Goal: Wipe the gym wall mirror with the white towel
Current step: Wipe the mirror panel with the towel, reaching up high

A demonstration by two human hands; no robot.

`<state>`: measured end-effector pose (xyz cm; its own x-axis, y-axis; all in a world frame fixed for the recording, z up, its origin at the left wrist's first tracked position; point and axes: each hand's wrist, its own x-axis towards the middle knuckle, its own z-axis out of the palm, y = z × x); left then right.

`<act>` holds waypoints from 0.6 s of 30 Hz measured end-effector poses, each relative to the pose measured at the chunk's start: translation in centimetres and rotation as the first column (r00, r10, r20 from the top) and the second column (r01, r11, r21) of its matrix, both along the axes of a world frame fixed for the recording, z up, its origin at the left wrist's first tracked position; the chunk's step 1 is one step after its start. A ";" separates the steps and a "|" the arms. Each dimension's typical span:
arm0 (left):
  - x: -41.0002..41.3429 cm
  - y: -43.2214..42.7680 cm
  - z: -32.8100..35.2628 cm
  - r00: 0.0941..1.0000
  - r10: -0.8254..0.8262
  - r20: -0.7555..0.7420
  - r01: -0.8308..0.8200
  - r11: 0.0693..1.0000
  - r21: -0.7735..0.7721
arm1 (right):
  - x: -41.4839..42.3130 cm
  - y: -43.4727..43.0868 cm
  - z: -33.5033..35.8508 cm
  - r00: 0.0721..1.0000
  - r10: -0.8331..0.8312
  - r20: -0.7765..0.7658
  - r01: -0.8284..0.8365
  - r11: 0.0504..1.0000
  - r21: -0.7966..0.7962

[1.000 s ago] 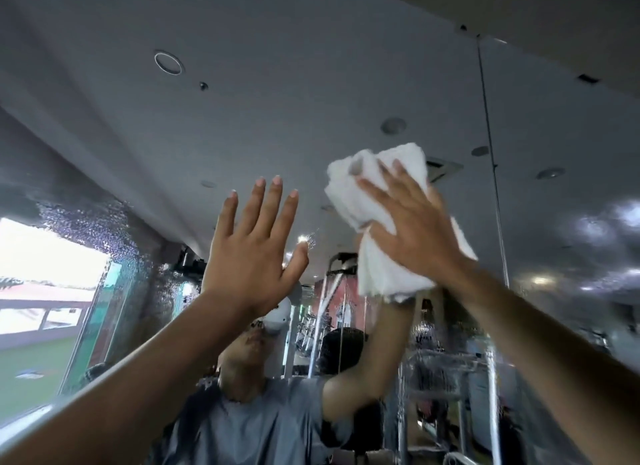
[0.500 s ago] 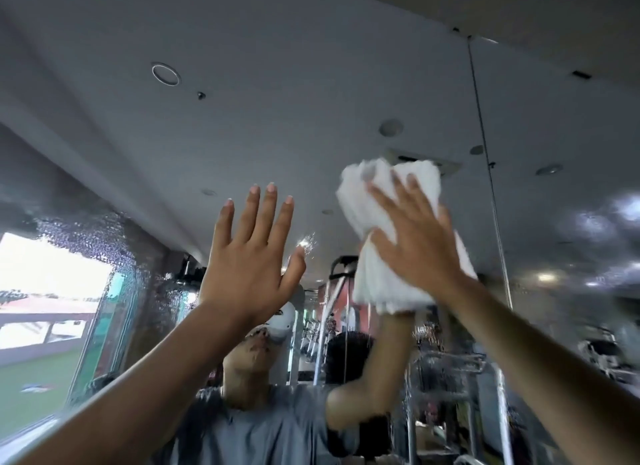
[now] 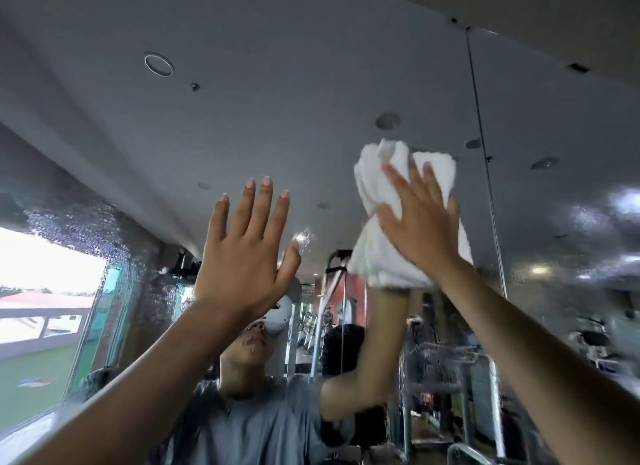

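- Head view, looking up the wall: the right grip (image 3: 420, 229) is raised high with its fingers (image 3: 398, 184) spread and nearly straight, laid flat on the white towel (image 3: 374, 256) and pressing it against the mirror (image 3: 311, 101).
- The fingers are not curled round the cloth. The bunched towel sits between palm and glass, and spills out above the fingertips, to the left of the grip and below the heel of the hand.
- Just right of that grip a thin vertical seam (image 3: 485, 173) runs down the mirror.
- The left grip (image 3: 242, 256) is up too, beside the right one and a little lower. It is wide open, with straight fingers close together and the thumb out, and it holds nothing.
- I cannot tell whether its palm touches the glass.
- Left of the left grip, water droplets (image 3: 86, 229) bead on the mirror next to a reflected bright window (image 3: 41, 274).
- Below and between the grips the glass reflects a person in a grey shirt (image 3: 242, 412), with one reflected arm rising to the towel.
- Under the right grip, reflected gym machines (image 3: 443, 360) show blurred.
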<state>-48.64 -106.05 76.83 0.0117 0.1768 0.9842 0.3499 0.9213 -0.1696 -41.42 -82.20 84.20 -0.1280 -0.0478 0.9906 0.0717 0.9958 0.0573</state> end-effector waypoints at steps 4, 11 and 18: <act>0.1 -0.3 0.0 1.000 -0.029 0.002 0.029 1.000 0.003 | -1.0 -5.3 1.9 1.000 0.014 -0.025 -0.015 0.999 -0.049; 0.1 -0.1 -0.3 1.000 -0.018 0.009 0.018 1.000 0.014 | -0.8 -1.6 -6.0 0.999 -0.019 0.034 0.003 0.906 0.423; 0.4 -0.2 -0.4 0.999 -0.036 0.011 0.036 0.999 0.032 | -1.4 -5.8 -0.5 0.999 0.000 -0.036 0.000 1.000 0.005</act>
